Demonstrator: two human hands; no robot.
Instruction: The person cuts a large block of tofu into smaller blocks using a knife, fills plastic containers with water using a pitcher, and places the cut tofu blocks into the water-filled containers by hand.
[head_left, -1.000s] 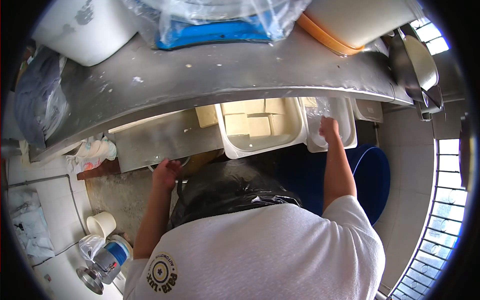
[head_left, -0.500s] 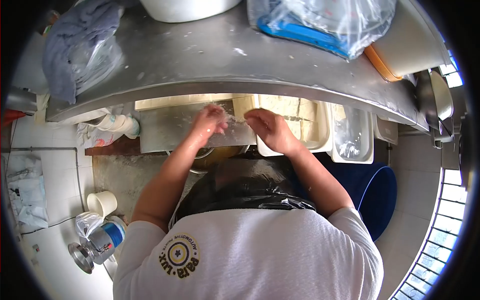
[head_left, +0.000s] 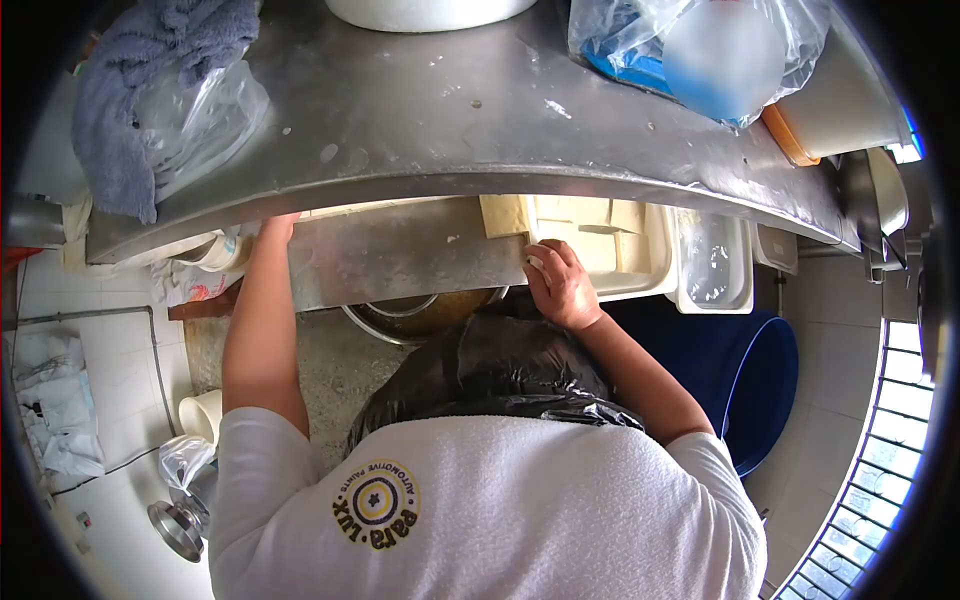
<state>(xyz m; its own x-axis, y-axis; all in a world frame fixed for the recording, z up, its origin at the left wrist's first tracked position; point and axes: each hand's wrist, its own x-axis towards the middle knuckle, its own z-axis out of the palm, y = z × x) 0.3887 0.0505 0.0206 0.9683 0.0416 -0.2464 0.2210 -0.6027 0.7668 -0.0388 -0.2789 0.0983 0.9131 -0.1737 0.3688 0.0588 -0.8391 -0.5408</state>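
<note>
My left hand [head_left: 282,226] reaches to the left end of a metal work surface [head_left: 390,255], below the upper shelf. Its fingers are hidden under the shelf edge. At the near left corner of a white tub [head_left: 655,272], my right hand [head_left: 562,283] is closed with curled fingers. Something whitish shows at its fingertips; I cannot make out whether it is the tub's rim or a small piece. Pale rectangular blocks [head_left: 628,252] lie in the tub. Another pale block [head_left: 503,215] rests on the metal surface beside it.
A steel shelf [head_left: 400,110] crosses above the work surface. To the right are a clear-looking tub [head_left: 712,265] and a blue barrel [head_left: 765,390]. A metal bowl [head_left: 400,318] sits below the surface edge. A grey towel [head_left: 110,140] lies at the shelf's left.
My hands were close together over the metal surface, with whitish bits around them. My left hand has moved far left under the shelf; my right moved slightly right and down, its fingers now curled.
</note>
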